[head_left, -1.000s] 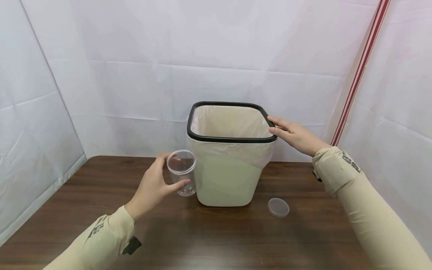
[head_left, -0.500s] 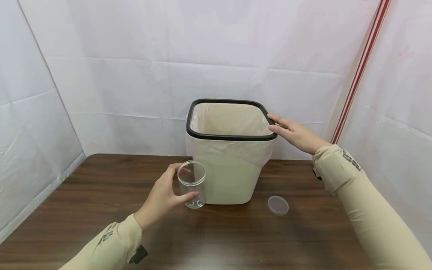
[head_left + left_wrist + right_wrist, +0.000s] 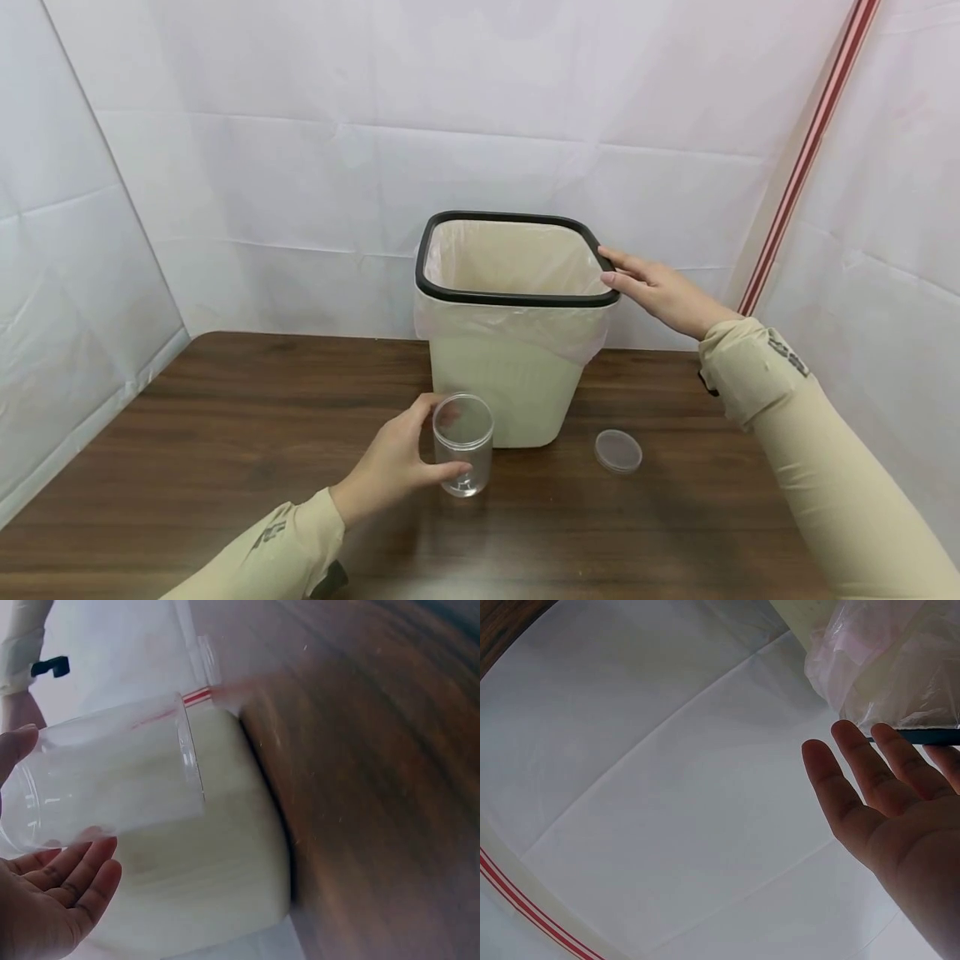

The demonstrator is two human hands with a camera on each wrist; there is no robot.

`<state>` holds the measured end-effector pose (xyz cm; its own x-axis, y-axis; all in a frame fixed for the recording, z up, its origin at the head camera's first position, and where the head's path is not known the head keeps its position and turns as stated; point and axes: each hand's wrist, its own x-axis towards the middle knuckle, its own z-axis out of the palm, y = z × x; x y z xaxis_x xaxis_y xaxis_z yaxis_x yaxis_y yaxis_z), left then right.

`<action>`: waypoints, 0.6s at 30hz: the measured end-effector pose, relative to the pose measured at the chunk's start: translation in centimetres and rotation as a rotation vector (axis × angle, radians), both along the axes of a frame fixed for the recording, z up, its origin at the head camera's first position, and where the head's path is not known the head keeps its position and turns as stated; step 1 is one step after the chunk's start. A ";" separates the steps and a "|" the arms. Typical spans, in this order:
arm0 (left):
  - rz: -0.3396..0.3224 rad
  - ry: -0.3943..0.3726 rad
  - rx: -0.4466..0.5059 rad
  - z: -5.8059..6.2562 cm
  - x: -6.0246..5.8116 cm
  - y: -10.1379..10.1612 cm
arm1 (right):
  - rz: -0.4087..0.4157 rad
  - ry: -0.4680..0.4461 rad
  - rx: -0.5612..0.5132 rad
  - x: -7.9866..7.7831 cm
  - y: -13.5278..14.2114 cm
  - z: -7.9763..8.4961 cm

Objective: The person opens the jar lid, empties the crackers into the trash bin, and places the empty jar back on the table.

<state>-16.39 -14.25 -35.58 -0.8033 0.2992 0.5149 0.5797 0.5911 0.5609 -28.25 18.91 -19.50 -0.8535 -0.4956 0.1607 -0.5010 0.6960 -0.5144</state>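
A clear plastic jar without a lid stands upright in front of the bin's lower left part. My left hand grips it from the left side, thumb in front and fingers behind. The left wrist view shows the jar between the thumb and the fingers, with nothing visible inside. My right hand rests with fairly straight fingers on the right side of the bin's black rim. From below, in the right wrist view, the right hand's fingers extend toward the rim beside the bag.
The pale green trash bin is lined with a thin translucent bag. A clear round lid lies on the dark wooden table right of the bin. White sheeting surrounds the back and sides.
My left hand has carried the jar to the right and nearer to me, from beside the bin to in front of it. My right hand has stayed on the rim.
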 end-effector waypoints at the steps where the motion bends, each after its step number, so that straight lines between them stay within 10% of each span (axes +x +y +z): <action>1: -0.005 -0.004 -0.003 -0.1 0.0 0.1 | 0.000 0.000 -0.001 0.0 0.0 0.0; 18: -0.067 -0.063 -0.018 -1.9 0.2 1.3 | 0.002 0.011 0.009 0.3 -0.2 0.0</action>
